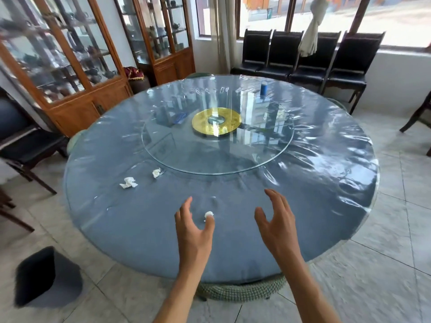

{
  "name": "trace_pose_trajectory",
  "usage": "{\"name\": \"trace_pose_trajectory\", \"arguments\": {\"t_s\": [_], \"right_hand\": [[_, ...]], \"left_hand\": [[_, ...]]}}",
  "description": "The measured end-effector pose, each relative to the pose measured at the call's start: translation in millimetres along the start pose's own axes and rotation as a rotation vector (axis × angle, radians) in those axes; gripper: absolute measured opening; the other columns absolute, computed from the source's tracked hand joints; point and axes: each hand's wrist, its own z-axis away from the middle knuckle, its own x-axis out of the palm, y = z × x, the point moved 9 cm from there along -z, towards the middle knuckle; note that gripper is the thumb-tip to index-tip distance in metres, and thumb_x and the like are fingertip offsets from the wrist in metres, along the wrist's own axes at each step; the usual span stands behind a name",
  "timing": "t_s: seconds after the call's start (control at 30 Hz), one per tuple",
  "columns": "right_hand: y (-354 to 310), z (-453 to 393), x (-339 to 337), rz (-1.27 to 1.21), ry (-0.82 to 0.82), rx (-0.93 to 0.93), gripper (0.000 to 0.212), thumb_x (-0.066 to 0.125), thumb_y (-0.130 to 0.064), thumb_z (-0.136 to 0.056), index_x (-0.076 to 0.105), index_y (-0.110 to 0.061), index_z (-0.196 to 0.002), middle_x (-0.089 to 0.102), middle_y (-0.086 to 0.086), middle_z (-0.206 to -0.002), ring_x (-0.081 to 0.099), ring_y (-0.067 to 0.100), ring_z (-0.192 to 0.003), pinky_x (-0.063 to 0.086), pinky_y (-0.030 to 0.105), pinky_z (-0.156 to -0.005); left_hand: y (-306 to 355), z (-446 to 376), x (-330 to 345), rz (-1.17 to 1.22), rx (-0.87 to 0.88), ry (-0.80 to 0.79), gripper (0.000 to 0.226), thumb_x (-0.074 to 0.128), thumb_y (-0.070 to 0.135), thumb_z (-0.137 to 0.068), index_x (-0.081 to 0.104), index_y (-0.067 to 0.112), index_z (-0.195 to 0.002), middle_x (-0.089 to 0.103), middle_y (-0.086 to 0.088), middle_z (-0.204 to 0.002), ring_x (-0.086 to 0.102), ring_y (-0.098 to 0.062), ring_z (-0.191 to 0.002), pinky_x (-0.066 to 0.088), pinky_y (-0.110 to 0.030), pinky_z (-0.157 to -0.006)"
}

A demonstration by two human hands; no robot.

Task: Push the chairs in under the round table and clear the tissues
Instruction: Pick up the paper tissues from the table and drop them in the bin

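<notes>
Two bare forearms reach up from the bottom of the frame over the near edge of the round tabletop (303, 206), which wears a blue-grey cloth under a clear, wrinkled plastic sheet. At lower centre the left hand (194, 231) is spread open, thumb and fingers (186, 206) bracketing a small crumpled tissue ball (209, 214) that sits just at the thumb tip; whether it is touched I cannot tell. To its right the right hand (276, 223) is open too, fingers curled loosely, holding nothing. Left of centre lie two more crumpled tissues, a flatter one (128, 183) stretched roughly left to right and a smaller wad (156, 172) just beside the rim of the glass turntable (268, 157), whose gold hub (216, 122) sits mid-frame. A blue can (264, 89) stands upright toward the far edge. At lower left a dark waste bin (46, 278) stands on the pale tiled floor, apart from the table. A woven chair back (240, 291) shows tucked under the near edge. Four black chairs (303, 57) line the window at upper right, and wooden glass-fronted cabinets (70, 66) fill the upper left.
</notes>
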Motion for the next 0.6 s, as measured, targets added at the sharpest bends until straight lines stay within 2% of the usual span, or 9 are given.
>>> {"name": "trace_pose_trajectory", "arguments": {"t_s": [0.07,0.13,0.27,0.33,0.47,0.6], "right_hand": [[-32.6,-12.2,-16.4,0.010,0.025,-0.109,0.050,0.064,-0.015,-0.090,0.050,-0.009,-0.138,0.049,0.007,-0.145,0.046,0.025,-0.134,0.037,0.037,-0.110],[-53.5,-21.6,-27.7,0.029,0.047,-0.176,0.053,0.065,-0.016,-0.090,0.048,-0.011,-0.140,0.045,0.006,-0.149,0.043,0.026,-0.137,0.037,0.040,-0.111],[-109.8,-33.8,-58.7,0.052,0.113,-0.361,0.057,0.060,-0.026,-0.091,0.044,-0.013,-0.144,0.037,0.005,-0.156,0.037,0.027,-0.141,0.035,0.045,-0.112],[-132.8,-37.5,-72.1,0.056,0.131,-0.417,0.061,0.056,-0.031,-0.090,0.041,-0.015,-0.146,0.033,0.004,-0.158,0.033,0.027,-0.144,0.034,0.048,-0.114],[-167.0,-36.2,-92.9,0.025,0.180,-0.511,0.062,0.056,-0.031,-0.090,0.038,-0.020,-0.148,0.029,0.002,-0.160,0.028,0.022,-0.147,0.034,0.052,-0.113],[-184.2,-33.6,-99.1,-0.020,0.192,-0.561,0.062,0.056,-0.030,-0.090,0.037,-0.022,-0.148,0.030,0.001,-0.159,0.028,0.020,-0.147,0.035,0.054,-0.112]], "left_hand": [[50.2,-8.5,-13.8,-0.095,0.224,0.012,0.062,0.065,0.032,-0.086,0.042,0.021,-0.143,0.045,0.000,-0.136,0.046,-0.020,-0.128,0.037,-0.032,-0.108],[82.9,-14.4,-19.6,-0.232,0.370,0.016,0.066,0.055,0.045,-0.085,0.039,0.023,-0.145,0.042,-0.003,-0.145,0.040,-0.020,-0.134,0.029,-0.025,-0.111],[151.0,-15.9,-42.3,-0.388,0.615,0.082,0.066,0.050,0.049,-0.088,0.032,0.031,-0.149,0.035,-0.006,-0.154,0.036,-0.026,-0.139,0.034,-0.040,-0.114],[178.1,-15.4,-54.5,-0.417,0.678,0.121,0.067,0.050,0.051,-0.089,0.031,0.030,-0.149,0.033,-0.006,-0.155,0.033,-0.027,-0.142,0.034,-0.043,-0.114],[213.5,-12.6,-75.2,-0.442,0.731,0.177,0.067,0.046,0.055,-0.090,0.026,0.035,-0.151,0.026,-0.002,-0.160,0.023,-0.024,-0.148,0.023,-0.038,-0.115],[224.3,-11.5,-85.7,-0.438,0.737,0.184,0.068,0.048,0.055,-0.091,0.023,0.038,-0.151,0.023,0.000,-0.161,0.021,-0.022,-0.148,0.024,-0.038,-0.114]]}}
